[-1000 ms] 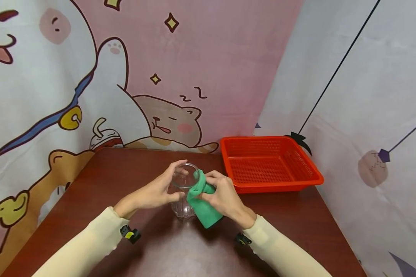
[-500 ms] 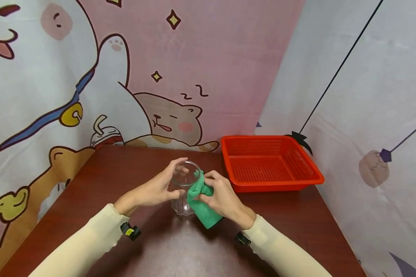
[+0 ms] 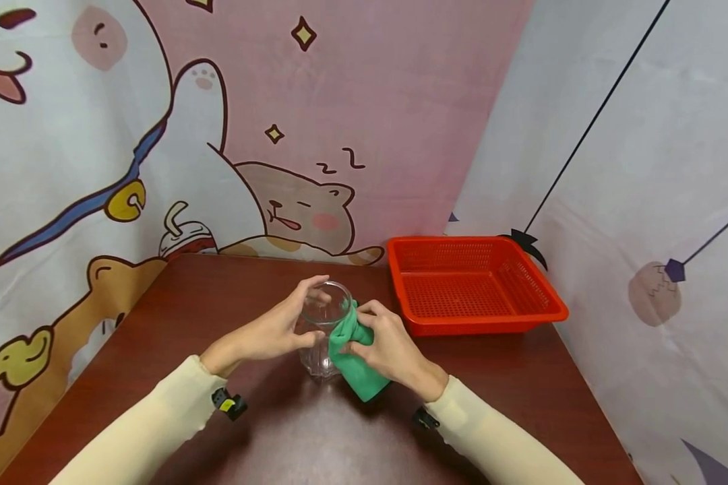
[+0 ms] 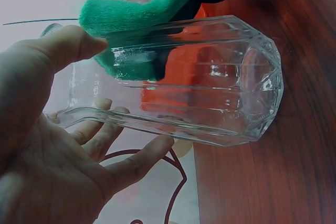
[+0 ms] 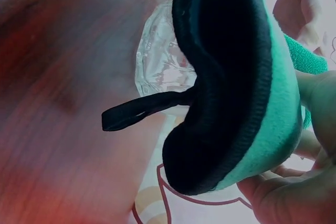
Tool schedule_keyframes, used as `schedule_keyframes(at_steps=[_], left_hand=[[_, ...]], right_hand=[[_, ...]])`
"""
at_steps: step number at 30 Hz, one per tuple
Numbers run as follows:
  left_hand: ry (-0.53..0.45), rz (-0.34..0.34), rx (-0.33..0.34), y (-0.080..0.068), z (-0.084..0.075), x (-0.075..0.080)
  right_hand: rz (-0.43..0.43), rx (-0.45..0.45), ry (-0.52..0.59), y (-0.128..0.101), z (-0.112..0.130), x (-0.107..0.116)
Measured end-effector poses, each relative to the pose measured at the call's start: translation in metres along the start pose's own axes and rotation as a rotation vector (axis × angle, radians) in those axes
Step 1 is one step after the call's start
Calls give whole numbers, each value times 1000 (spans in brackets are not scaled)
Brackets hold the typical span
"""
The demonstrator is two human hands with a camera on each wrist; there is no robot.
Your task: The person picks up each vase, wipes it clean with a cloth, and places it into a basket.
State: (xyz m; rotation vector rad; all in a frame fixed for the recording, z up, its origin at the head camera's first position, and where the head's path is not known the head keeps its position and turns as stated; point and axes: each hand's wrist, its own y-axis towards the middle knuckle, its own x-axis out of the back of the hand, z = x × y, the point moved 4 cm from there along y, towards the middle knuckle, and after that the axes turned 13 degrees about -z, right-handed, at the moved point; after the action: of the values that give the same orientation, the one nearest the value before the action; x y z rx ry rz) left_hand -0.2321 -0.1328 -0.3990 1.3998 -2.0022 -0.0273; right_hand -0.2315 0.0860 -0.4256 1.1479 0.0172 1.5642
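A clear glass jar (image 3: 319, 358) with a round mouth and faceted lower body stands upright in the middle of the head view. My left hand (image 3: 273, 331) holds it from the left, thumb on the near side and fingers curved round the far side, as the left wrist view of the jar (image 4: 210, 82) shows. On the right, my right hand (image 3: 391, 342) pinches a fluffy green cloth (image 3: 359, 369) against the jar's rim and upper side. Part of the cloth is tucked inside the mouth. In the right wrist view, the cloth (image 5: 281, 108) hangs in a hollow fold with black edging and a black loop (image 5: 142, 109).
A red perforated plastic basket (image 3: 455, 296) sits at the back right of the dark reddish wooden table (image 3: 509, 404). Cartoon-printed curtains (image 3: 400, 121) close off the back and both sides.
Almost nothing differs: the head view has shifted slightly. Both hands keep their hold on the jar and the cloth, with only very small shifts of the cloth.
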Motion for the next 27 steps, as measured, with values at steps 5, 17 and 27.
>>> schedule_keyframes(at_steps=[5,17,27], left_hand=[[4,4,4,0,1,0],[0,9,7,2,1,1],[4,17,15,1,1,1]], right_hand=[[29,-17,-17,-4,-5,-4],[79,-13,-57,-10,-16,-11],[142,24,-112,-12,-22,-16]])
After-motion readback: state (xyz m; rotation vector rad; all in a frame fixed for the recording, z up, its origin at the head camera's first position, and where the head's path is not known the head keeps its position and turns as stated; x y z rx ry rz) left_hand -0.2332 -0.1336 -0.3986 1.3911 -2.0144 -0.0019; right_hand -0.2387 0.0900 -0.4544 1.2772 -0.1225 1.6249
